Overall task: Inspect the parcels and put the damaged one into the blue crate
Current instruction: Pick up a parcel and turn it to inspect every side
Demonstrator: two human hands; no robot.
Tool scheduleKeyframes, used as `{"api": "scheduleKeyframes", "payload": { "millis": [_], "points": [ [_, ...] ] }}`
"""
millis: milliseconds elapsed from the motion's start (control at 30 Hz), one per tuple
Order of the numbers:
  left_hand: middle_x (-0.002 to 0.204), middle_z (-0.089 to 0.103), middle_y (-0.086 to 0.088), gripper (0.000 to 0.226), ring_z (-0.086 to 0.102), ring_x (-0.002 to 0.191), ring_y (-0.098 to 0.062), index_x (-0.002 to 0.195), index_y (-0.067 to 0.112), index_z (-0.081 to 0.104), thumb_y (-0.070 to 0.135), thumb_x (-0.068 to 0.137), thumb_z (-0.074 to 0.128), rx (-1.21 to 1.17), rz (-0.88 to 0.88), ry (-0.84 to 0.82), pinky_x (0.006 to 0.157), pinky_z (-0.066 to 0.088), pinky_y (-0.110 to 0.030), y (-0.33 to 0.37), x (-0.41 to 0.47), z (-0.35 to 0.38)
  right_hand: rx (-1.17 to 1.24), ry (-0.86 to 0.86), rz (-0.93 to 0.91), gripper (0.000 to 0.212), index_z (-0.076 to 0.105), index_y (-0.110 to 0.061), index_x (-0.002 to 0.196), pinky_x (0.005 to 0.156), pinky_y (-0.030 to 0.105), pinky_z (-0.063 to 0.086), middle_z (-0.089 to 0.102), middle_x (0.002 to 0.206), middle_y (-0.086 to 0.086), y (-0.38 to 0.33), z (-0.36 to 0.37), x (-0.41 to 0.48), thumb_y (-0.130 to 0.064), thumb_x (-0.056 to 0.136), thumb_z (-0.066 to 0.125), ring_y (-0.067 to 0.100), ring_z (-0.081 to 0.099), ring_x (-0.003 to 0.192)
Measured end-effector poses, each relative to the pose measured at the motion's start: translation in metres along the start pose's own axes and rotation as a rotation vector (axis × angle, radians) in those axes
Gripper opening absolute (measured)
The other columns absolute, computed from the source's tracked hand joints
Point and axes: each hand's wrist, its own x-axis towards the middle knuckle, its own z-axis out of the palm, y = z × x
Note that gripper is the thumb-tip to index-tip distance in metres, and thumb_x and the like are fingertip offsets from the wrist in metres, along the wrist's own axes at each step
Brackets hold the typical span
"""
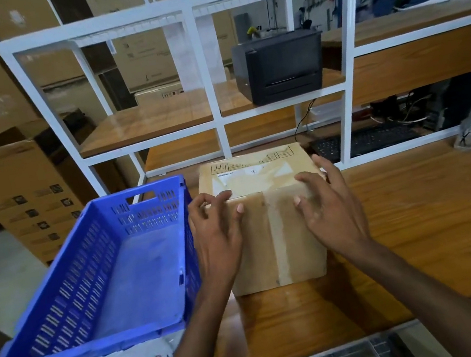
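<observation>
hands: left hand (218, 234), right hand (332, 215) splayed, lightly touching taped brown cardboard parcel (286, 247)
progress: inspecting; blue plastic crate (83, 284) left of fingers, empty

Taped cardboard parcel (269, 219) stands on wooden table (422, 225), just right of blue crate (113, 276). Left hand (218, 231) and right hand (331, 209) rest on parcel's near top edge, fingers spread and bent over it. Black printer (279, 66) sits on shelf behind white frame (198, 59).
</observation>
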Motion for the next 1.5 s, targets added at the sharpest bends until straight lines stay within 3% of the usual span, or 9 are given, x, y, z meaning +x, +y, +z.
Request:
{"api": "scheduleKeyframes", "payload": {
  "millis": [200,400,567,700,933,1033,1200,1367,1500],
  "points": [
    [0.152,0.051,0.007,0.05,0.024,0.156,-0.023,0.136,0.033,0.064,0.064,0.101,0.046,0.379,0.136,-0.086,0.126,0.008,-0.058,0.01,0.015,-0.002,-0.309,-0.138,-0.153,0.057,0.048,-0.028,0.152,0.121,0.048,0.022,0.04,0.163,-0.003,-0.013,0.004,0.013,-0.056,0.102,0.05,0.021,0.024,0.152],
    [0.137,0.067,0.007,0.055,0.055,0.132,-0.018,0.131,0.028,0.069,0.065,0.104,0.038,0.506,0.197,-0.132,0.12,0.031,-0.052,0.008,0.023,-0.006,-0.398,-0.111,-0.205,0.053,0.058,-0.026,0.141,0.118,0.051,0.027,0.057,0.148,-0.002,-0.014,0.002,0.015,-0.058,0.099,0.055,0.023,0.044,0.139],
    [0.115,0.075,0.0,0.06,0.063,0.105,-0.024,0.11,0.021,0.077,0.061,0.106,0.034,0.494,0.188,-0.202,0.088,0.049,-0.04,0.026,0.061,-0.012,-0.219,-0.236,-0.178,0.064,0.065,-0.019,0.138,0.122,0.039,0.024,0.059,0.148,0.001,-0.029,-0.01,0.043,-0.058,0.104,0.028,0.019,0.041,0.147],
    [0.149,0.059,0.0,0.055,0.05,0.14,-0.026,0.142,0.023,0.062,0.05,0.111,0.025,0.568,0.197,-0.476,0.112,0.037,-0.048,0.034,0.088,-0.005,-0.239,-0.357,-0.192,0.053,0.05,-0.017,0.153,0.122,0.035,0.025,0.05,0.158,0.004,-0.033,-0.004,0.064,-0.042,0.112,0.028,0.019,0.04,0.149],
    [0.147,0.062,0.003,0.046,0.06,0.129,-0.022,0.139,0.027,0.065,0.044,0.107,0.036,0.539,0.158,-0.556,0.106,0.047,-0.045,0.024,0.096,-0.004,-0.3,-0.382,-0.185,0.044,0.065,-0.016,0.138,0.112,0.04,0.042,0.064,0.143,0.005,-0.03,-0.001,0.072,-0.031,0.107,0.037,0.022,0.058,0.13],
    [0.158,0.051,0.0,0.051,0.049,0.14,-0.027,0.149,0.029,0.054,0.052,0.109,0.034,0.567,0.085,-0.673,0.116,0.036,-0.056,0.031,0.118,-0.007,-0.256,-0.428,-0.1,0.044,0.069,-0.017,0.131,0.101,0.044,0.051,0.068,0.135,0.009,-0.033,-0.006,0.1,-0.031,0.104,0.037,0.028,0.063,0.118],
    [0.175,0.013,0.002,0.063,0.01,0.16,-0.028,0.166,0.03,0.02,0.057,0.108,0.025,0.673,-0.035,-0.809,0.124,0.009,-0.064,0.025,0.132,0.004,-0.338,-0.634,-0.117,0.055,0.032,-0.016,0.162,0.126,0.046,0.019,0.028,0.17,0.005,-0.024,0.005,0.129,-0.034,0.111,0.03,0.026,0.024,0.157],
    [0.174,0.016,0.002,0.064,0.009,0.161,-0.028,0.165,0.029,0.024,0.057,0.108,0.029,0.608,-0.084,-0.844,0.125,0.014,-0.061,0.031,0.135,0.002,-0.285,-0.616,-0.067,0.052,0.041,-0.02,0.159,0.125,0.047,0.02,0.033,0.168,0.002,-0.018,0.012,0.132,-0.036,0.11,0.034,0.026,0.025,0.156],
    [0.173,0.019,0.006,0.073,0.012,0.16,-0.021,0.16,0.038,0.034,0.077,0.098,0.03,0.547,0.009,-0.695,0.124,0.006,-0.069,0.033,0.111,-0.005,0.165,-0.531,0.162,0.06,0.045,-0.031,0.156,0.12,0.052,0.031,0.023,0.171,-0.004,-0.01,0.007,0.131,-0.025,0.098,0.061,0.026,0.022,0.156]
  ]
}}
